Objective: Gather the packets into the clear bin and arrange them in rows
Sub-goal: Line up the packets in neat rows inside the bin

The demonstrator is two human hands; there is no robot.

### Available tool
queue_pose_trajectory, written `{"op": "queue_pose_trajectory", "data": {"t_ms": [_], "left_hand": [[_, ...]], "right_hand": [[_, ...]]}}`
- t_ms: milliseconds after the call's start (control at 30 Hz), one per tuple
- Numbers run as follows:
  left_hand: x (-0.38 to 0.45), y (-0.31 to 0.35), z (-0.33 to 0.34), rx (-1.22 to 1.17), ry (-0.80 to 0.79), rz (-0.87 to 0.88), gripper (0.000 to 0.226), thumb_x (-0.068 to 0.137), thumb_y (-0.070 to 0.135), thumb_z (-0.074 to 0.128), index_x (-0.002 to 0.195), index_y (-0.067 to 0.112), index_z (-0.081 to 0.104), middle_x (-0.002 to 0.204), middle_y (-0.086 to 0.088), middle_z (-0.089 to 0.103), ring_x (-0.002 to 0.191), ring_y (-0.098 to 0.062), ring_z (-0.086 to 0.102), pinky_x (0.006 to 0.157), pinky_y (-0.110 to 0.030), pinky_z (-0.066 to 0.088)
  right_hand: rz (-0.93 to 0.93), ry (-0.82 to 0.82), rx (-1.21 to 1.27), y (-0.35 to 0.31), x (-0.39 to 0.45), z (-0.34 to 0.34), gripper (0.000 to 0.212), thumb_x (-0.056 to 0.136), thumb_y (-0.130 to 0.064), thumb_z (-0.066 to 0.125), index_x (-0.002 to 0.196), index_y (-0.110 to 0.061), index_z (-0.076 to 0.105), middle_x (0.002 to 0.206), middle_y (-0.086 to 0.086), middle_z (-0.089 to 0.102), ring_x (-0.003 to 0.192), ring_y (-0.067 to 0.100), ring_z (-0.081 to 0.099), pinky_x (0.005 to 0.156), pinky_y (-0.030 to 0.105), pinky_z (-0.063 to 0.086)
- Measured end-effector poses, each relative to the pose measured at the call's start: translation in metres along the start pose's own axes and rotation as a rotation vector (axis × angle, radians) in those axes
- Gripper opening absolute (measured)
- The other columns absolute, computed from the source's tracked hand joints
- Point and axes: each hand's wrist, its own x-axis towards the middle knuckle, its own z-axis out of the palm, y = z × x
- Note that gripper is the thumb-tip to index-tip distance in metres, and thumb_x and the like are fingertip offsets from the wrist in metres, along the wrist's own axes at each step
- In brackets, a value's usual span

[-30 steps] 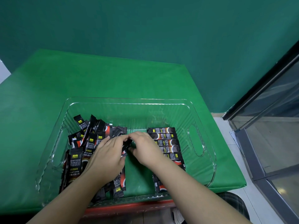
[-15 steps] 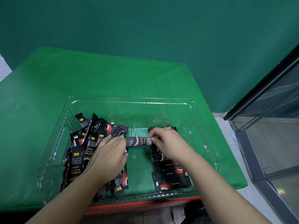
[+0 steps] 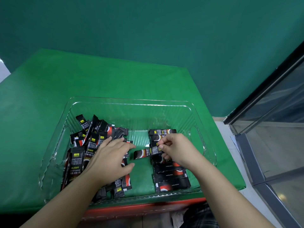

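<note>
Currently one black packet [image 3: 148, 153] is pinched at its right end by the right hand [image 3: 176, 150], held over the clear bin [image 3: 131, 102] floor beside the stacked row [image 3: 169, 171]. Left hand [image 3: 108, 158] rests flat, fingers spread, on the loose pile [image 3: 92, 139]. Green cloth [image 3: 49, 96] covers the table; teal wall [image 3: 148, 38] behind, glass door [image 3: 279, 129] at right. Legible print: "INSTANT COFFEE".

The left hand [image 3: 109, 159] lies palm down, fingers spread and nearly straight, thumb out toward the right hand [image 3: 176, 150]. The right pinches a packet [image 3: 148, 153] between thumb and curled fingers.
</note>
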Motion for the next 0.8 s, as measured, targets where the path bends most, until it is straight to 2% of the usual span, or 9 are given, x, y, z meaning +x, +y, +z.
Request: {"op": "queue_pose_trajectory", "data": {"t_ms": [100, 200, 267, 333, 467, 533, 667, 733, 800], "left_hand": [[0.000, 0.000, -0.002, 0.018, -0.033, 0.009, 0.092, 0.065, 0.090, 0.006, 0.135, 0.042, 0.039, 0.144, 0.021, 0.040, 0.143, -0.003, 0.016, 0.115, -0.030, -0.003], [0.002, -0.004, 0.000, 0.029, -0.031, 0.014, 0.105, 0.057, 0.088, -0.019, 0.118, 0.039, 0.051, 0.135, 0.022, 0.049, 0.142, -0.004, 0.020, 0.112, -0.027, -0.003], [0.002, -0.004, 0.000, 0.016, -0.027, 0.010, 0.093, 0.063, 0.086, -0.013, 0.107, 0.036, 0.052, 0.130, 0.020, 0.052, 0.142, -0.006, 0.022, 0.112, -0.028, -0.002], [0.002, -0.003, -0.001, 0.010, -0.039, 0.009, 0.084, 0.065, 0.084, -0.010, 0.102, 0.036, 0.049, 0.127, 0.021, 0.054, 0.141, -0.006, 0.022, 0.113, -0.029, -0.001], [0.003, -0.006, 0.002, 0.004, -0.059, 0.020, 0.090, 0.060, 0.086, -0.014, 0.105, 0.037, 0.047, 0.127, 0.020, 0.054, 0.142, -0.007, 0.021, 0.112, -0.028, -0.001], [0.004, -0.007, 0.002, -0.023, -0.056, 0.020, 0.094, 0.062, 0.085, -0.014, 0.113, 0.036, 0.048, 0.131, 0.019, 0.052, 0.142, -0.007, 0.021, 0.112, -0.027, -0.002], [0.004, -0.004, -0.001, -0.064, -0.057, -0.003, 0.104, 0.059, 0.086, -0.020, 0.121, 0.035, 0.047, 0.137, 0.013, 0.049, 0.143, -0.009, 0.022, 0.114, -0.029, 0.000], [0.003, -0.002, -0.002, -0.045, -0.062, -0.005, 0.102, 0.059, 0.085, -0.021, 0.121, 0.037, 0.045, 0.137, 0.015, 0.049, 0.143, -0.008, 0.022, 0.114, -0.030, 0.000], [0.003, -0.001, -0.003, -0.035, -0.054, -0.013, 0.094, 0.065, 0.085, -0.012, 0.130, 0.039, 0.038, 0.142, 0.016, 0.044, 0.142, -0.006, 0.022, 0.113, -0.028, -0.001]], "right_hand": [[0.052, -0.002, 0.180, 0.001, -0.001, 0.013, 0.021, 0.094, -0.004, 0.053, 0.080, -0.018, 0.057, 0.070, -0.001, 0.059, 0.049, 0.001, 0.058, 0.055, 0.015, 0.052], [0.087, -0.051, 0.255, 0.004, -0.002, 0.022, 0.019, 0.094, -0.004, 0.053, 0.082, -0.018, 0.058, 0.072, 0.000, 0.059, 0.051, 0.002, 0.059, 0.059, 0.017, 0.053], [0.044, -0.034, 0.070, 0.006, -0.001, 0.022, 0.012, 0.094, -0.010, 0.056, 0.086, -0.019, 0.061, 0.076, -0.005, 0.060, 0.062, 0.005, 0.059, 0.067, 0.021, 0.053], [-0.079, -0.028, -0.256, 0.003, -0.001, 0.021, 0.009, 0.092, -0.024, 0.060, 0.098, -0.020, 0.066, 0.089, -0.006, 0.064, 0.080, 0.010, 0.060, 0.078, 0.024, 0.049], [-0.306, -0.128, -0.607, -0.011, 0.000, 0.034, 0.043, 0.091, -0.035, 0.060, 0.129, -0.015, 0.055, 0.126, 0.006, 0.059, 0.116, 0.023, 0.053, 0.095, 0.032, 0.043], [-0.372, -0.155, -0.621, -0.015, 0.001, 0.043, 0.039, 0.093, -0.029, 0.056, 0.128, -0.011, 0.053, 0.122, 0.011, 0.058, 0.113, 0.028, 0.054, 0.091, 0.034, 0.043], [-0.346, -0.175, -0.486, -0.010, 0.003, 0.045, 0.033, 0.098, -0.026, 0.047, 0.126, -0.010, 0.051, 0.119, 0.012, 0.057, 0.108, 0.027, 0.053, 0.089, 0.035, 0.042], [-0.339, -0.186, -0.452, -0.005, 0.002, 0.042, 0.032, 0.099, -0.026, 0.045, 0.127, -0.012, 0.050, 0.120, 0.009, 0.057, 0.108, 0.024, 0.052, 0.088, 0.033, 0.041], [-0.300, -0.160, -0.426, 0.000, 0.000, 0.034, 0.030, 0.098, -0.027, 0.047, 0.125, -0.016, 0.050, 0.117, 0.004, 0.056, 0.103, 0.020, 0.053, 0.088, 0.033, 0.043]]}}
